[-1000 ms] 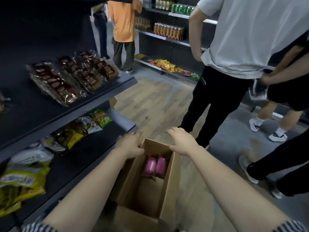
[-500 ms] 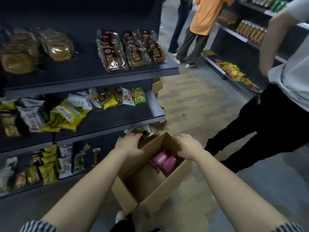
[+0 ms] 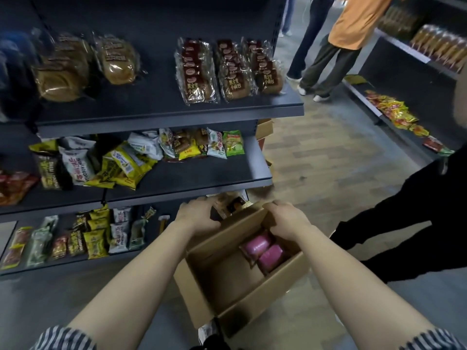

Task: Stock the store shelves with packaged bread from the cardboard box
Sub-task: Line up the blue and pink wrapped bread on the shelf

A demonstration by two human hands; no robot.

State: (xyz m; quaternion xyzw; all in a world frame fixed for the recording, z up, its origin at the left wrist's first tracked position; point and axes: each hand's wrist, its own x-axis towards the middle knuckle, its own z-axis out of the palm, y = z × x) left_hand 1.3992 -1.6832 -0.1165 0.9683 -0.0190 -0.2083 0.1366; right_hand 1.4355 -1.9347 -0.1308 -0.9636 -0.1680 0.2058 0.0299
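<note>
Cardboard box [image 3: 222,274]: at 6 o'clock of the view, just in front of the dark shelving. Its top is open and its brown inside is mostly bare. Whether anything supports it from below cannot be told.
Pink packs [image 3: 262,251]: two, side by side in the box's 2 o'clock corner, touching each other and the box wall.
Left hand [image 3: 199,215]: on the box's far rim at 11 o'clock, fingers curled over the edge and gripping the cardboard.
Right hand [image 3: 288,218]: on the rim at 1 o'clock, fingers bent down over the outer side and gripping it, just beside the pink packs.
Striped sleeves [image 3: 63,337]: at the two bottom corners, with bare forearms reaching from them to the box.
Top shelf [image 3: 177,114]: at 12 o'clock, three clear packs of dark small bread [image 3: 227,72] lie side by side near the shelf's right end. At 10 o'clock lie packs of round buns [image 3: 116,59], blurred.
Middle shelf [image 3: 202,173]: a loose heap of snack bags [image 3: 126,160] in yellow, white and green, from 9 to 12 o'clock.
Bottom shelf [image 3: 63,263]: at 8 o'clock, small snack packets [image 3: 96,236] in rows.
Person in orange top [image 3: 358,18]: at 1 o'clock, standing in the aisle, well apart from the box.
Person in black trousers [image 3: 404,223]: at 3 o'clock, legs near the box.
Far shelving [image 3: 429,102]: at 2 o'clock, with yellow and red packets [image 3: 394,109] on its low shelf.
Floor [image 3: 328,160]: wood-pattern planks between the two shelving units.
</note>
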